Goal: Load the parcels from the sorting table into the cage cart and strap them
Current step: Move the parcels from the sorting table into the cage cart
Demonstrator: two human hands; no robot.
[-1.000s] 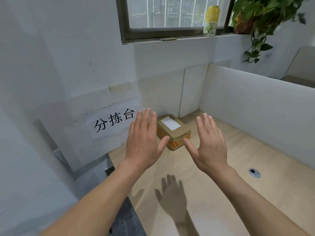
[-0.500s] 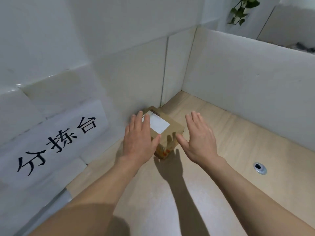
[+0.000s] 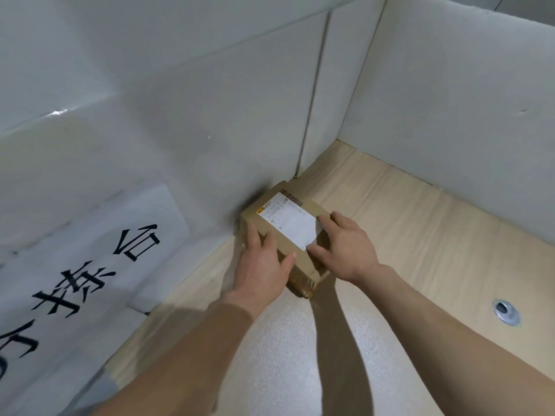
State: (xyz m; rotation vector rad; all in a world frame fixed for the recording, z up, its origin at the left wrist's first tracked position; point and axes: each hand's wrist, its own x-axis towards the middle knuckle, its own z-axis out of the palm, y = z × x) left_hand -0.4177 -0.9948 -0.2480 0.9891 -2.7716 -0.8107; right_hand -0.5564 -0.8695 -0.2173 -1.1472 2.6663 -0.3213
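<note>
Both grips have closed in since half a second ago, when they hovered open just short of the parcel; now they are on it. The pale wood desk (image 3: 420, 250) is walled by white panels (image 3: 210, 115) that meet at a corner (image 3: 298, 172). A white sign (image 3: 90, 265) with black characters hangs well left of the corner. The cardboard parcel (image 3: 300, 267) sits on the desk just in front of the corner, its far-left side close against the panel.

The left grip (image 3: 258, 265), a bare hand, holds the parcel's left side, with fingers along that face and the thumb across the near face. The right grip (image 3: 345, 250) clasps the right edge, fingers bent onto the white label (image 3: 289, 225). A metal grommet (image 3: 505, 311) lies well right of the corner.
</note>
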